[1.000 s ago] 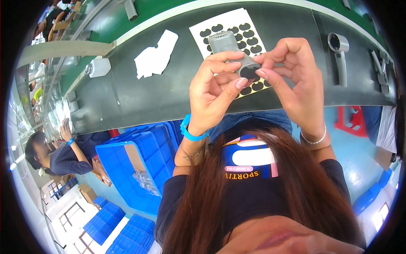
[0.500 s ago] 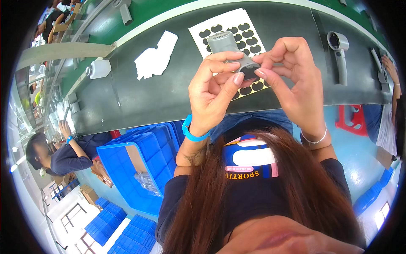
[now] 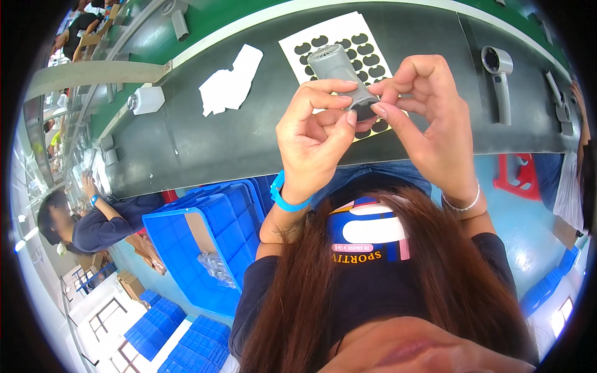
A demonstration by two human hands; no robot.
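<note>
Worktop (image 3: pixel 224 137), dark, grey device (image 3: pixel 336 66) above, blue crate (image 3: pixel 177 245), cardboard box (image 3: pixel 129 286) perhaps

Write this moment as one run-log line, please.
Left hand: gripping grey plastic device with round grille | Right hand: at its dark near end | Dark tabletop: flat white sheet with rounded black pieces

Over the sticker sheet (image 3: pixel 348 28), the left hand (image 3: pixel 311 137) grips a grey device (image 3: pixel 336 68); the right hand (image 3: pixel 432 112) touches its dark end (image 3: pixel 362 112). White paper (image 3: pixel 229 84) lies left of the sheet.
</note>
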